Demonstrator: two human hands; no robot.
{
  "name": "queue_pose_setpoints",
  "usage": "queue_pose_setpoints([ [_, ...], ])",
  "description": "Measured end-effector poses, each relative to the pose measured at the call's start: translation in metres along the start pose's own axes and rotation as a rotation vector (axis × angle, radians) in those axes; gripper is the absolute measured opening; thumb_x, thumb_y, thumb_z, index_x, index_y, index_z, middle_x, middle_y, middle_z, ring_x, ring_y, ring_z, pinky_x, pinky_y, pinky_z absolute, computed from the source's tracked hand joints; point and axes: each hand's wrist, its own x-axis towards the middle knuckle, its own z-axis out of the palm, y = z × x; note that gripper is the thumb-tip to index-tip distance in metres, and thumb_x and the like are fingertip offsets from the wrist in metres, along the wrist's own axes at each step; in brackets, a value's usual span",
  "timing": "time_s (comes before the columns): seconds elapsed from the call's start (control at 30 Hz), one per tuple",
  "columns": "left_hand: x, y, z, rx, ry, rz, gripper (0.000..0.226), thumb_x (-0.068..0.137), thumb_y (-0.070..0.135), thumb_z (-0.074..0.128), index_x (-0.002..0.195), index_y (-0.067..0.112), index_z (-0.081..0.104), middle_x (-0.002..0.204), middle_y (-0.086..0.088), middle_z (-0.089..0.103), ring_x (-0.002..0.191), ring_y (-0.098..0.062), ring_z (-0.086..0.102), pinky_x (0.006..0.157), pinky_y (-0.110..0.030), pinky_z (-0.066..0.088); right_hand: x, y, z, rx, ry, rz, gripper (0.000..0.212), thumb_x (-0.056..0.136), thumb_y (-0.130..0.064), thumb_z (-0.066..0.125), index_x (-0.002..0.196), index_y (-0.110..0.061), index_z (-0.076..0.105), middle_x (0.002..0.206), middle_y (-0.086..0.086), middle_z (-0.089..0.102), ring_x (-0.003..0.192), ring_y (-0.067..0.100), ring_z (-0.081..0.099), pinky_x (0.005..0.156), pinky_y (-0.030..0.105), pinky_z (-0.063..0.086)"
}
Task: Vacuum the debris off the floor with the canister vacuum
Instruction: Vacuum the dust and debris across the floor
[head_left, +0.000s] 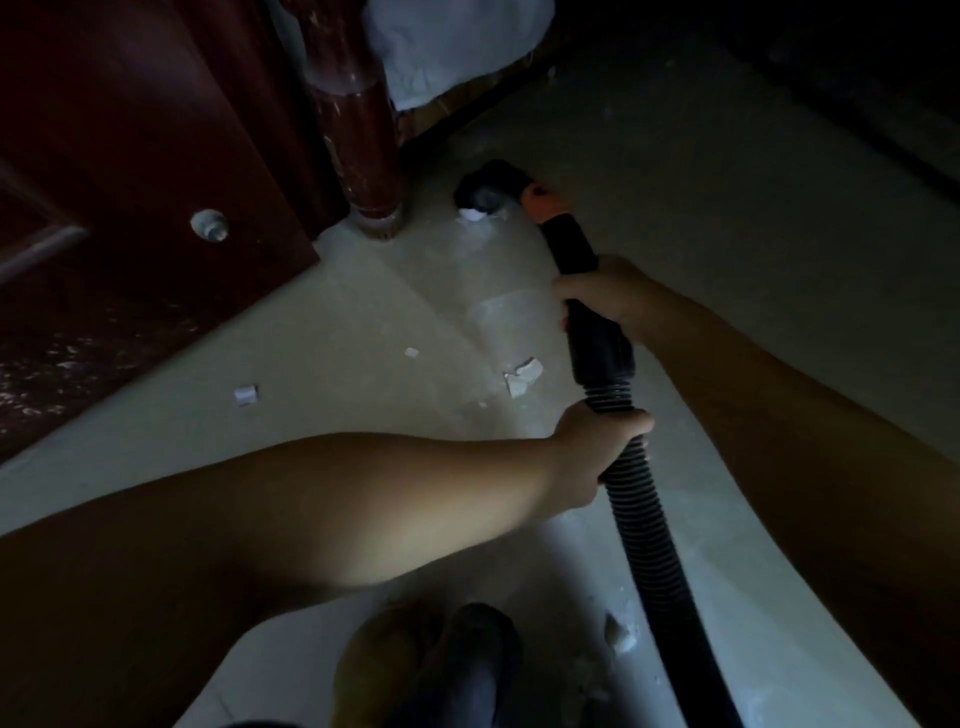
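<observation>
The right hand wraps the rigid wand; the left hand wraps the ribbed hose just behind it. The wand's long axis runs forward-left to the nozzle, which touches a white scrap on the floor. Remaining debris lies left of both grips, nearer the left hand

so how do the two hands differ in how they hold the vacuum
The right hand grips the smooth rigid wand, nearer the nozzle; the left hand grips the ribbed hose, nearer the person. The right arm comes in from the right edge, while the left arm crosses over from the left. Both hands are curled round the black tube.
</observation>
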Motion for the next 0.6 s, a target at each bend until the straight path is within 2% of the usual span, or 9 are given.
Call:
queue_pose_setpoints([
  [0.07,-0.007,-0.008,0.012,0.021,-0.016,-0.025,0.012,0.086,0.012,0.064,0.08,0.013,0.054,0.085,-0.005,0.055,0.085,-0.023,0.057,0.078,-0.034,0.046,-0.014,-0.002,-0.002,-0.087,-0.11,0.038,0.012,0.085,0.0,0.058,0.076,-0.007,0.055,0.047,0.003,0.058,0.037,0.01,0.056,0.044,0.019,0.05],
  [0.13,-0.012,-0.01,0.022,0.038,-0.029,-0.037,0.012,0.087,0.014,0.064,0.083,0.014,0.053,0.088,-0.005,0.055,0.088,-0.023,0.056,0.08,-0.035,0.046,-0.023,-0.002,-0.009,-0.086,-0.14,0.058,0.01,0.086,0.0,0.058,0.08,-0.007,0.055,0.057,0.006,0.058,0.039,0.01,0.057,0.043,0.019,0.05],
  [0.27,-0.014,-0.011,0.02,0.05,-0.019,-0.01,0.008,0.087,0.012,0.064,0.086,0.012,0.056,0.088,-0.009,0.061,0.082,-0.022,0.059,0.081,-0.036,0.05,-0.028,0.009,-0.018,0.048,0.061,0.026,0.01,0.087,-0.001,0.057,0.079,-0.005,0.053,0.063,0.01,0.054,0.039,0.012,0.053,0.041,0.019,0.048],
  [0.3,-0.015,-0.014,0.018,0.068,-0.004,0.012,0.007,0.088,0.013,0.063,0.091,0.009,0.058,0.094,-0.015,0.065,0.079,-0.021,0.062,0.078,-0.034,0.051,-0.028,0.013,-0.017,0.078,0.091,0.023,0.009,0.087,-0.001,0.057,0.08,-0.004,0.053,0.062,0.01,0.053,0.039,0.013,0.053,0.041,0.02,0.048],
  [0.37,-0.015,-0.022,0.014,0.088,0.052,0.04,0.027,0.09,0.017,0.062,0.111,0.001,0.06,0.115,-0.024,0.065,0.088,-0.027,0.069,0.073,-0.031,0.054,-0.03,0.016,-0.011,0.053,0.086,0.016,0.01,0.087,-0.001,0.057,0.079,-0.005,0.052,0.062,0.009,0.052,0.045,0.016,0.053,0.045,0.022,0.049],
  [0.47,-0.019,-0.034,0.013,0.072,0.057,0.029,0.042,0.09,0.021,0.062,0.125,-0.002,0.056,0.124,-0.022,0.062,0.111,-0.034,0.063,0.069,-0.028,0.056,-0.038,0.014,-0.002,-0.066,-0.038,0.005,0.008,0.084,-0.001,0.059,0.079,-0.005,0.054,0.059,0.008,0.056,0.043,0.015,0.056,0.044,0.02,0.049],
  [0.53,-0.019,-0.042,0.016,0.07,-0.018,0.033,0.045,0.091,0.025,0.062,0.126,-0.001,0.055,0.123,-0.02,0.063,0.113,-0.034,0.061,0.072,-0.028,0.056,-0.044,0.012,-0.001,-0.174,-0.171,0.014,0.005,0.083,-0.001,0.06,0.083,-0.005,0.056,0.057,0.006,0.059,0.045,0.013,0.059,0.048,0.022,0.05],
  [0.6,-0.021,-0.043,0.021,0.064,-0.079,0.039,0.046,0.091,0.029,0.063,0.126,0.0,0.056,0.12,-0.018,0.065,0.114,-0.034,0.06,0.075,-0.029,0.056,-0.048,0.01,-0.003,-0.2,-0.229,0.013,0.007,0.083,0.0,0.06,0.082,-0.006,0.055,0.054,0.004,0.06,0.045,0.013,0.059,0.047,0.021,0.05],
])
